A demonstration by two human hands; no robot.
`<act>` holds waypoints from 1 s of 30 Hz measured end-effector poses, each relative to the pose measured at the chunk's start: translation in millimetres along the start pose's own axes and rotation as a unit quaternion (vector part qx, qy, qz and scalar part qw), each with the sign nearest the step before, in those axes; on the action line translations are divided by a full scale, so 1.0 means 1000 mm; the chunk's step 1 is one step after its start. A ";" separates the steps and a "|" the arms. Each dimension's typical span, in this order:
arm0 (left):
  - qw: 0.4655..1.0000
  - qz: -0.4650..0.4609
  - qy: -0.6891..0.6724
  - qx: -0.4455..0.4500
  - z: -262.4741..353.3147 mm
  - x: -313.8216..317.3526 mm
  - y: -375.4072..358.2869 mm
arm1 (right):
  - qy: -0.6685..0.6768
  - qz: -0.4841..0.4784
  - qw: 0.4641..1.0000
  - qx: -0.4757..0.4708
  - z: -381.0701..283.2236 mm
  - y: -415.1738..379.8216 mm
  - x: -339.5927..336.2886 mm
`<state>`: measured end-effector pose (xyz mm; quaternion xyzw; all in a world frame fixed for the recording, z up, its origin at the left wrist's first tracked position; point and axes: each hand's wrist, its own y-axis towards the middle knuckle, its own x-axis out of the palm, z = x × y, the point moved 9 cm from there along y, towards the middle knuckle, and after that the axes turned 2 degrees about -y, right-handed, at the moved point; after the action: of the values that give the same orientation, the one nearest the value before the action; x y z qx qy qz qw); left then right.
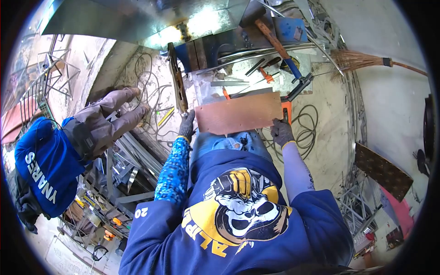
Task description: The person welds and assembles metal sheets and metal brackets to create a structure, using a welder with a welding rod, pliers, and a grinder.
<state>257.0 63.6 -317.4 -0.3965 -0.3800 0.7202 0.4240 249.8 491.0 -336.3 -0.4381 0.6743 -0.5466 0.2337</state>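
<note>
A reddish-brown rectangular sheet (238, 113) lies across in front of my lap, its lower edge over my jeans. My right hand (282, 132), in a dark grey glove, pinches the sheet's lower right corner. At the left, my gloved left hand (186, 125) is closed at the lower end of a long, narrow, rusty-brown metal piece (178, 80) that points away from me. That hand is close beside the sheet's left edge. An orange handle (287, 111) with a black part stands just behind the sheet's right end.
A hammer (271, 37) with a wooden handle leans ahead, near orange-handled tools (266, 75) and metal strips. A large shiny metal panel (137, 20) hangs over the far side. Black cable (307, 130) coils at right, below a broom (366, 61). Another person (50, 160) works at left beside metal bars.
</note>
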 end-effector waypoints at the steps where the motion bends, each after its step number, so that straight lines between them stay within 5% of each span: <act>1: 0.996 -0.047 -0.072 -0.035 -0.023 0.013 0.024 | -0.041 -0.020 0.999 -0.020 -0.002 -0.004 0.002; 2: 0.983 -0.092 -0.144 -0.070 -0.043 0.025 0.044 | -0.045 -0.020 0.999 -0.018 -0.002 -0.005 0.003; 6: 0.996 -0.068 -0.013 0.053 -0.013 0.022 0.036 | -0.036 0.008 0.999 0.007 0.008 -0.006 0.004; 8: 0.987 -0.015 0.106 0.117 0.008 0.009 0.027 | -0.022 0.011 1.000 0.015 0.014 0.002 0.004; 9: 0.920 -0.007 0.291 0.263 0.021 0.006 0.022 | -0.014 -0.002 1.000 0.018 0.018 0.000 0.012; 10: 0.987 0.018 0.113 0.117 0.020 -0.002 -0.002 | -0.007 -0.014 1.000 0.022 0.023 -0.001 0.018; 12: 0.936 0.004 0.243 0.256 0.020 -0.021 -0.008 | -0.018 -0.027 0.999 0.016 0.031 -0.002 0.022; 14: 0.937 -0.004 0.265 0.228 0.015 -0.039 -0.014 | -0.074 -0.077 0.994 0.025 0.048 -0.002 0.023; 16: 0.885 -0.045 0.360 0.291 0.008 -0.052 -0.023 | -0.014 -0.078 0.997 0.002 0.058 -0.011 0.032; 18: 0.758 -0.063 0.570 0.312 0.004 -0.049 -0.034 | 0.058 -0.068 0.996 -0.028 0.073 -0.028 0.038; 20: 0.645 -0.106 0.642 0.401 -0.004 -0.050 -0.039 | 0.118 -0.062 0.990 -0.042 0.087 -0.050 0.047; 21: 0.843 -0.207 0.416 0.271 -0.045 -0.074 0.022 | 0.167 -0.069 0.983 -0.034 0.100 -0.063 0.051; 22: 0.944 -0.280 0.152 0.092 -0.093 -0.090 0.078 | 0.190 -0.049 0.980 -0.043 0.116 -0.066 0.048; 24: 0.890 -0.341 0.256 0.160 -0.044 -0.048 0.003 | 0.248 -0.112 0.961 -0.042 0.154 -0.071 0.059; 26: 0.823 -0.383 0.345 0.239 -0.023 -0.011 -0.055 | 0.254 -0.044 0.963 -0.074 0.192 -0.070 0.064; 27: 0.912 -0.357 0.190 0.063 -0.044 -0.014 -0.036 | 0.242 0.015 0.965 -0.103 0.203 -0.065 0.063; 28: 0.944 -0.306 0.025 -0.117 -0.070 -0.017 -0.022 | 0.230 0.075 0.961 -0.132 0.205 -0.064 0.061; 30: 0.946 -0.308 0.088 -0.059 -0.072 -0.019 -0.013 | 0.306 0.124 0.926 -0.185 0.219 -0.063 0.047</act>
<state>331.2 65.6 -329.5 -0.3464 -0.4864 0.4933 0.6325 420.6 333.4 -333.2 -0.1979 0.8508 -0.4868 -0.0036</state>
